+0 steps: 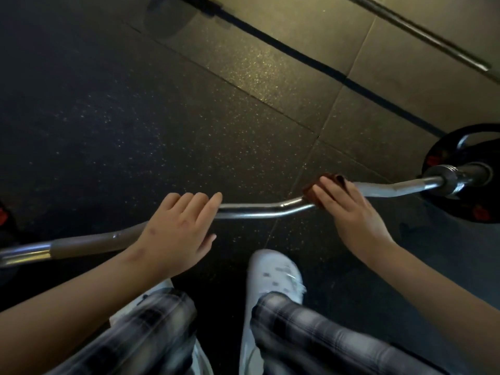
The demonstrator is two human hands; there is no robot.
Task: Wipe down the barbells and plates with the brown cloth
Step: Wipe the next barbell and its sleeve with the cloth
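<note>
— Over the dark floor point(162, 104), head view: where's the bar?
— Bar point(257, 209) runs left to right beyond 2 white shoes point(273, 277), with a black plate point(443, 147) on its right end.
— And the cloth?
— Cloth point(313, 192) sits on the bar, right of its middle, under the right hand point(349, 209); those fingers curl over it, clamped.
— Left hand?
— Left hand point(176, 234) rests on the bar left of middle, fingers straight and together, thumb apart, gripping nothing.
— Anything else?
— 1 thin rod point(422, 33), top right, well apart.
</note>
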